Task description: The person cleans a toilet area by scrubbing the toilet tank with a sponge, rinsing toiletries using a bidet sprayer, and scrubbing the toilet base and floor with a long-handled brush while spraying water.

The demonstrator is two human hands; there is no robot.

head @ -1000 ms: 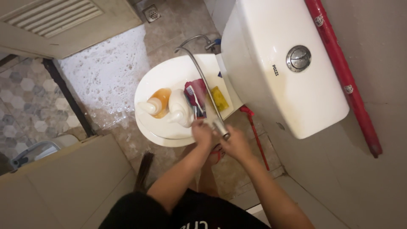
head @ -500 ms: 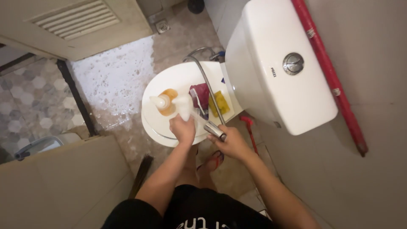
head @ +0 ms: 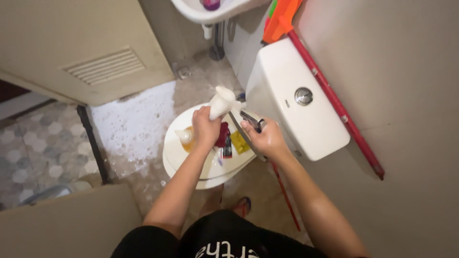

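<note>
1. Left hand (head: 205, 130): fingers wrapped tight round the base of a white pump bottle (head: 221, 102), lifted above the toilet lid (head: 191, 157); its long axis tilts up and rightward.
2. Right hand (head: 268, 141): clenched on a metal spray head (head: 250, 119), just right of the bottle and aimed toward it.
3. On the lid: amber pump bottle (head: 185, 138), red pouch (head: 222, 135), yellow rectangular sponge (head: 239, 142).
4. Beyond: white cistern (head: 296, 102); red pole (head: 334, 102) leaning on the wall.

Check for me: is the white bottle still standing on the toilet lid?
No, the left hand holds the white bottle lifted above the toilet lid.
</note>
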